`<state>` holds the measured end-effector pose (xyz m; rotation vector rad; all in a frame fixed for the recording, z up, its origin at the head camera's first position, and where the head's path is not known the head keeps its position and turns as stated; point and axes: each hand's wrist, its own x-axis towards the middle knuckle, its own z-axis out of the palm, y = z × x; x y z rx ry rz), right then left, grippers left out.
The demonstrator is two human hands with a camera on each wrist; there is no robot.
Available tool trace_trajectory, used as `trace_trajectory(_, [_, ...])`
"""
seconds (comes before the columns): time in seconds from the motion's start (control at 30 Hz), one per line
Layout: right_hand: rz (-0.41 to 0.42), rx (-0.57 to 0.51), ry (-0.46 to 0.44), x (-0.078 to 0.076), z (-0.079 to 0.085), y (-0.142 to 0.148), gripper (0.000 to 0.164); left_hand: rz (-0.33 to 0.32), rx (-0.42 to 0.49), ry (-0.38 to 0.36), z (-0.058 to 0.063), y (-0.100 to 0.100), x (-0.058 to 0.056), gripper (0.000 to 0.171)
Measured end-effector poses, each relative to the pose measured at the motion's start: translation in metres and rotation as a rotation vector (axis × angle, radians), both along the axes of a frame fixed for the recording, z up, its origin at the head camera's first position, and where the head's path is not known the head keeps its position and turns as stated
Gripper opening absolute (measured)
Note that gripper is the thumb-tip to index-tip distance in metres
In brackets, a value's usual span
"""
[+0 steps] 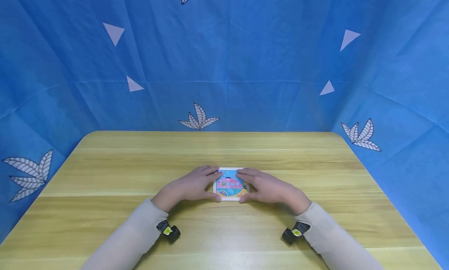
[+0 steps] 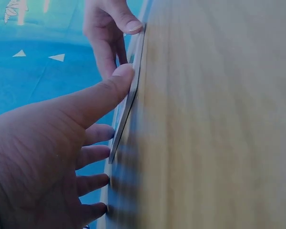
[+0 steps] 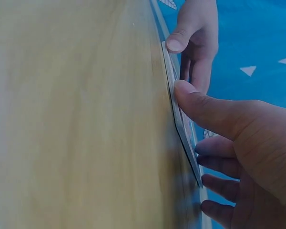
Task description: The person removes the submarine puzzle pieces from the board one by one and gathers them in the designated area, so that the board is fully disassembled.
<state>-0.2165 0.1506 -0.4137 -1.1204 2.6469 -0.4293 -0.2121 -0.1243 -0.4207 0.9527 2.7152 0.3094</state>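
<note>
A thin rectangular picture board [image 1: 229, 185] with a white border and a bright pink, blue and yellow picture lies flat at the middle of the table. My left hand [image 1: 194, 185] holds its left side, thumb at the near corner and fingertips at the far one. On the right side my right hand [image 1: 265, 187] grips it the same way. Both wrist views show the board edge-on, a thin pale strip [image 2: 135, 78] close along the wood, with each thumb resting at its near edge. The hands cover the board's left and right ends.
The wood-grain table [image 1: 224, 231] has rounded far corners. Behind it and along both sides hangs a blue cloth [image 1: 245, 47] printed with white triangles and leaves. A dark wrist camera [image 1: 172, 234] is strapped on the left wrist, another [image 1: 289, 236] on the right.
</note>
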Motion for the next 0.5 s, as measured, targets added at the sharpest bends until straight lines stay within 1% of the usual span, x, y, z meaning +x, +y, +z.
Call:
trace_trajectory(0.13, [0.017,0.008,-0.011,0.006,0.001,-0.003,0.084,0.005,0.017,-0.006,0.001,-0.005,0.008,0.089])
trace_trajectory(0.33, [0.053,0.026,-0.011,0.012,0.002,-0.007,0.085,-0.004,0.022,-0.029,0.008,-0.011,0.020,0.088])
trace_trajectory(0.4, [0.067,0.025,-0.004,0.013,0.003,-0.008,0.084,-0.006,0.014,-0.030,0.009,-0.012,0.022,0.088])
trace_trajectory(0.5, [0.074,0.009,0.008,0.013,0.004,-0.009,0.080,-0.012,0.000,-0.004,0.009,-0.010,0.023,0.089])
